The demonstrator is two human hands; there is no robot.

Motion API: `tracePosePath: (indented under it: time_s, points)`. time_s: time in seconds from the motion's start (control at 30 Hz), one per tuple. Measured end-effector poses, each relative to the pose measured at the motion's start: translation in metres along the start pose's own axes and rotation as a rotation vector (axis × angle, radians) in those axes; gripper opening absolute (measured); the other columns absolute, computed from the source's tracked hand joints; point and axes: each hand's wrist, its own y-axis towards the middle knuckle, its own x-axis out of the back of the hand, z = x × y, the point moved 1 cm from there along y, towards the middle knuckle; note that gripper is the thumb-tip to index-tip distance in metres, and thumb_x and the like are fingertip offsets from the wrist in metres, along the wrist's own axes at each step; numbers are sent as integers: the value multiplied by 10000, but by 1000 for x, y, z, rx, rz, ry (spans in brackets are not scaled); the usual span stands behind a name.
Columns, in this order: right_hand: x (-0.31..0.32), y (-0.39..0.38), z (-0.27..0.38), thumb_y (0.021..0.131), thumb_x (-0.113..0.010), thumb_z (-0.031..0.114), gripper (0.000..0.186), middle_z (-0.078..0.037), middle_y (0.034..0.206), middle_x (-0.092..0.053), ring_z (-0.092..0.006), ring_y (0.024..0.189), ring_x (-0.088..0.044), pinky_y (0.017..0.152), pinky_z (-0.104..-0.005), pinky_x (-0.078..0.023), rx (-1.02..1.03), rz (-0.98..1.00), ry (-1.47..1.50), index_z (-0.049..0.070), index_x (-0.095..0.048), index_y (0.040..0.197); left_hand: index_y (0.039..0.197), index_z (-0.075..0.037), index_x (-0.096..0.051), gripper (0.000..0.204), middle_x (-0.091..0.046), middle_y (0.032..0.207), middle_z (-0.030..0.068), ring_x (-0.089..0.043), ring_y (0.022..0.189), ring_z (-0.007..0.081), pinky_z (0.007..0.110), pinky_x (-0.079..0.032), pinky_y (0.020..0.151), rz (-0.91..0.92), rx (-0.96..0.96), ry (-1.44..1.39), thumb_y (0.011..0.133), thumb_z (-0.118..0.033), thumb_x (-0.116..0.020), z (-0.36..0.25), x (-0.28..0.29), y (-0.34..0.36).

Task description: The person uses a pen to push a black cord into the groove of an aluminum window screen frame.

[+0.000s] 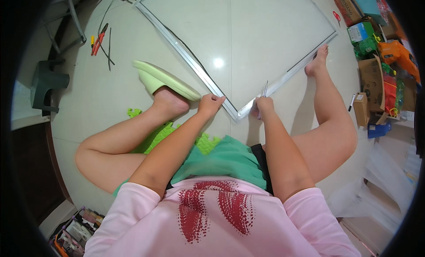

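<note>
Head view: frame (208, 81) lies on floor (256, 31), near corner at lower centre, far end cut off by top edge; floor spans its inside. Left hand (210, 105): fingers curled at frame's left side, can't tell if pinching anything. Right hand (265, 105): fingers closed round thin metal tool (266, 88), at right side by the corner. In the way: slipper (168, 82) just left of left hand, bare foot (316, 64) beside right side. Pliers (99, 40) upper left, boxes (372, 82) along right edge.
</note>
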Motion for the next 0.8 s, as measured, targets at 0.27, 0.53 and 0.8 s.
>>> tracePosePath:
  time_s: [0.27, 0.53, 0.8]
  points:
    - [-28, 3, 10, 742, -757, 270, 446, -184, 959, -664, -293, 676, -678, 580, -352, -557, 31, -347, 27, -52, -585, 997, 714, -37, -614, 182, -572, 663, 13, -473, 599, 103, 280, -398, 553, -186, 32, -194, 832, -159, -681, -21, -15, 2]
    - [-40, -19, 9, 730, -789, 184, 249, -90, 637, -606, -183, 475, -540, 405, -331, -340, -20, -54, 286, 2, -619, 720, 769, -19, -576, 189, -562, 649, 35, -494, 510, 99, 247, -417, 458, -107, 183, -385, 844, -165, -669, -15, -12, 1]
    - [-52, -27, 15, 718, -771, 150, 227, -129, 680, -648, -220, 539, -617, 492, -336, -485, 7, -121, 118, -33, -642, 752, 740, -30, -631, 265, -615, 595, 75, -605, 521, 171, 324, -469, 528, -59, 115, -52, 835, -277, -637, 0, -12, 12]
